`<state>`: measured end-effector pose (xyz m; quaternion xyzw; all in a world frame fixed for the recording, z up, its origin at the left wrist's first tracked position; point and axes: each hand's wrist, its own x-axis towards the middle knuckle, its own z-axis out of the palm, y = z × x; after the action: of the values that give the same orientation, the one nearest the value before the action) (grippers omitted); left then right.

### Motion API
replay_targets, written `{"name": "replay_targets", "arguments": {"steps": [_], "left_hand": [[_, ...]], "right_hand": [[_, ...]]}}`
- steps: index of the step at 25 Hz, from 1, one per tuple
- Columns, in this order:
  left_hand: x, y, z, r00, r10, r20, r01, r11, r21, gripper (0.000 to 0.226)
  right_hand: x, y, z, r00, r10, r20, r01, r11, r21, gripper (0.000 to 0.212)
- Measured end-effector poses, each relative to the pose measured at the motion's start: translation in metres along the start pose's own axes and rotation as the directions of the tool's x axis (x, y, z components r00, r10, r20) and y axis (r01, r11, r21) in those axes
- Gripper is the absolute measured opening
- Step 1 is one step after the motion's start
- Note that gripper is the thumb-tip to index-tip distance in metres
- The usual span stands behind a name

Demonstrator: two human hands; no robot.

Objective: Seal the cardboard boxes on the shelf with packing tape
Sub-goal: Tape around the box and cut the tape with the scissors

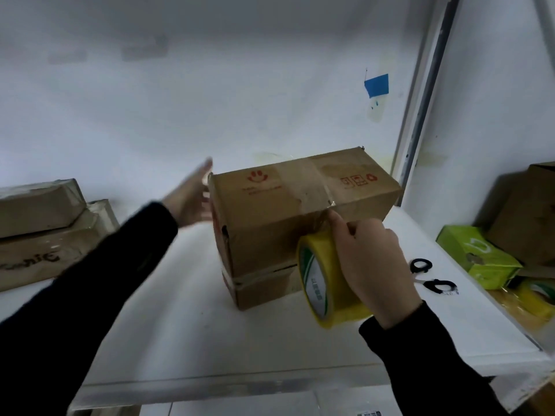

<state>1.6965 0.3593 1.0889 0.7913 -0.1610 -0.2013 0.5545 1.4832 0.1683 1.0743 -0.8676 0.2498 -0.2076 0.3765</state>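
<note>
Yellow packing tape (pixel 318 280) was gripped in the right hand (pixel 372 259), the fingers curled round the roll and the forefinger (pixel 335 218) stretched out to press the clear strip onto the top front edge of the cardboard box (pixel 264 211). The left hand (pixel 192 196) was held flat, fingers straight and spread, just beside the box's left end. Whether contact was made could not be told through the blur.

Several slips could be expected from here. If the roll were pulled before the box was steadied, the box would probably be dragged forward across the smooth-looking board. If the forefinger's pressure were eased, the strip could be lifted off the edge, all the more since it was laid over older, creased tape. Any slack between roll and box might be folded onto itself and spoiled. The scissors (pixel 432 277), left to the right of the box, would have to be reached for with a free hand.

The box was set near the middle of a white shelf (pixel 195 340). Two flat cartons (pixel 42 223) were stacked at its left end. To the right, past a grey metal upright (pixel 426 85), a green carton (pixel 474 256), a second yellow roll (pixel 537 298) and a brown box (pixel 534 211) could be seen. Behind, a white wall (pixel 210 100) was marked with yellowish stains and a blue tape patch (pixel 377 84).
</note>
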Motion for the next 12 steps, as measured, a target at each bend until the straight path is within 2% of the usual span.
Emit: {"name": "replay_targets", "arguments": {"steps": [1,2,3,4,5,6,7,8,9,10,12], "left_hand": [[-0.010,0.031,0.010,0.997,0.072,-0.006,-0.072,0.997,0.038,0.091],[-0.023,0.074,0.021,0.989,0.146,0.012,-0.146,0.983,0.110,0.101],[-0.031,0.102,0.036,0.977,0.181,0.116,-0.212,0.900,0.381,0.106],[-0.041,0.122,0.059,0.963,0.127,0.236,-0.253,0.719,0.647,0.116],[-0.047,0.129,0.081,0.950,0.019,0.312,-0.278,0.506,0.816,0.130],[-0.041,0.126,0.093,0.938,-0.090,0.334,-0.282,0.363,0.888,0.138],[-0.032,0.124,0.102,0.937,-0.175,0.304,-0.238,0.319,0.917,0.139],[-0.019,0.121,0.103,0.932,-0.206,0.297,-0.223,0.318,0.922,0.136],[-0.011,0.118,0.096,0.932,-0.201,0.301,-0.215,0.359,0.908,0.130],[-0.002,0.114,0.084,0.934,-0.173,0.312,-0.211,0.436,0.875,0.123],[0.012,0.104,0.062,0.938,-0.102,0.332,-0.210,0.596,0.775,0.103]], "right_hand": [[0.005,-0.001,0.002,1.000,0.003,-0.023,-0.003,1.000,0.008,0.047],[0.008,-0.003,0.004,1.000,0.012,-0.025,-0.012,1.000,0.003,0.047],[0.011,-0.005,0.005,0.999,0.011,-0.036,-0.010,1.000,0.005,0.047],[0.014,-0.006,0.005,0.999,0.009,-0.036,-0.009,1.000,0.000,0.047],[0.018,-0.006,0.006,0.999,0.008,-0.036,-0.008,1.000,0.003,0.047],[0.023,-0.005,0.005,1.000,0.019,-0.023,-0.018,0.999,0.033,0.048],[0.027,-0.004,0.003,0.999,0.044,0.017,-0.046,0.990,0.131,0.048],[0.028,-0.001,0.002,0.992,0.070,0.104,-0.097,0.954,0.285,0.047],[0.027,0.001,0.004,0.972,0.057,0.229,-0.158,0.877,0.453,0.047],[0.024,0.004,0.006,0.939,0.009,0.344,-0.209,0.809,0.549,0.050],[0.020,0.008,0.014,0.869,-0.124,0.479,-0.207,0.787,0.581,0.056]]}}
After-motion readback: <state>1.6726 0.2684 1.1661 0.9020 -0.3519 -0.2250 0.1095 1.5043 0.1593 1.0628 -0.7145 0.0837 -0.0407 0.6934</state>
